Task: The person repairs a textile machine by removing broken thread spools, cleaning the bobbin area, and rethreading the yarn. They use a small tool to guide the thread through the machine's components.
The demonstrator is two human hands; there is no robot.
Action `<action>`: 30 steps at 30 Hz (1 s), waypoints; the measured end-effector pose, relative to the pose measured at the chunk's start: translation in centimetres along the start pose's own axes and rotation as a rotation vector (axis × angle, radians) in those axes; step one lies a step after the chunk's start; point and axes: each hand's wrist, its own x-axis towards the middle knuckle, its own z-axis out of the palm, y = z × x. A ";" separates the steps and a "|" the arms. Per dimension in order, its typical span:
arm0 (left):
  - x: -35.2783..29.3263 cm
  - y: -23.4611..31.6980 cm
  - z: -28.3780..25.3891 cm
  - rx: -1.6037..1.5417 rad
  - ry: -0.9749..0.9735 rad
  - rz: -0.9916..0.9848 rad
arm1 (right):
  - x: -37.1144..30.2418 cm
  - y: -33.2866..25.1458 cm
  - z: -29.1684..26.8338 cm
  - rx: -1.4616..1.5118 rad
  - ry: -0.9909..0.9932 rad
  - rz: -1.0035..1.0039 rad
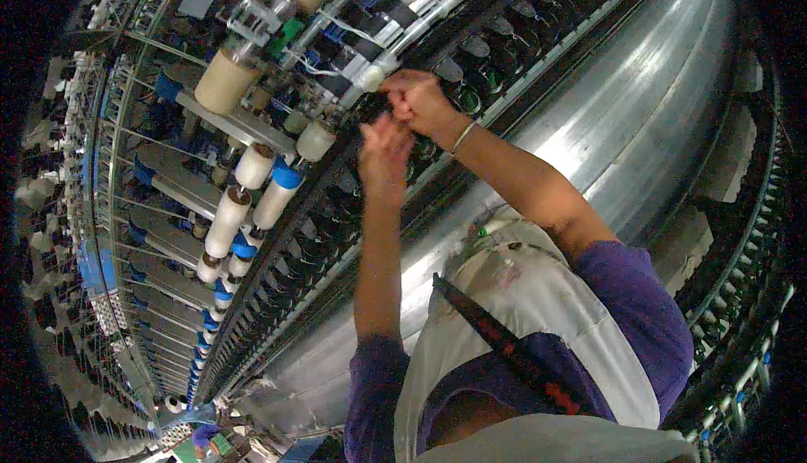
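Both hands meet at the front of a spinning machine, beside its drafting rollers (370, 51). My right hand (419, 103) is closed with the fingers curled in. Whatever it may pinch is too small to make out. Just below and to the left, my left hand (385, 153) is raised close to the right fingertips. Its fingers are smeared by motion, and no held thing shows. Right behind the hands runs a dark row of spindles (450, 68). A white roving bobbin (316, 141) hangs left of my left hand.
Beige roving bobbins (227, 81) hang above at the upper left, with white and blue-banded bobbins (277, 196) lower down. A long curved metal cover (622, 126) lies along the machine's front. Another person (204, 435) is far off at the lower left.
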 end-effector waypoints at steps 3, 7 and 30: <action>2.4 3.2 -0.7 0.070 0.020 0.001 | -0.4 -0.5 1.0 -0.108 -0.118 0.206; 4.7 3.2 0.3 -0.006 0.080 -0.032 | -0.8 -2.4 0.6 -0.582 -0.171 -0.011; -10.1 -13.5 -7.8 1.407 -0.525 -0.108 | -9.4 -3.2 -5.5 -1.638 0.011 -0.936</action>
